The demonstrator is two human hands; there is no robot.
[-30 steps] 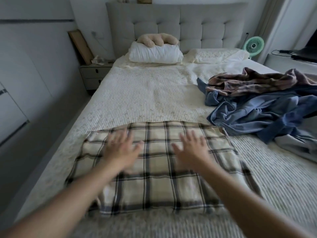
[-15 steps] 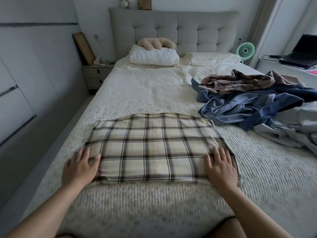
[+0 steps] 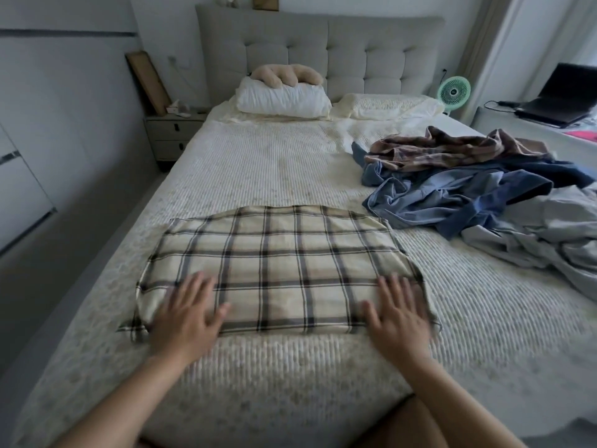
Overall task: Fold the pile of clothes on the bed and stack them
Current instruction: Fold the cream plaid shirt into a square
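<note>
Clothes lay in two places on the bed (image 3: 245,176). One was a plaid cloth (image 3: 277,270), cream with dark lines, spread flat near the bed's near end. It was folded into a wide block. My left hand (image 3: 185,313) lay flat on its near left corner, with the fingers straight and spread and the thumb out to the side. My right hand (image 3: 399,313) lay flat on its near right corner in the same way. Neither hand gripped anything; both just rested on the cloth. Both hands looked a bit blurry.

The pile (image 3: 478,185) sat to the right, a little farther up the bed, just beside the cloth's far right corner. It was a loose heap. A brown plaid shirt (image 3: 452,148) was on top at the back, blue clothes (image 3: 452,198) were under it, and a pale grey one (image 3: 549,234) hung at the right edge.

At the head of the bed a white pillow (image 3: 282,98) held a tan plush toy (image 3: 287,76). A second pillow (image 3: 387,105) lay beside it. A green fan (image 3: 454,92) stood by the grey headboard (image 3: 355,53), and a laptop (image 3: 562,95) sat on the right. A nightstand (image 3: 171,130) stood on the left.
</note>
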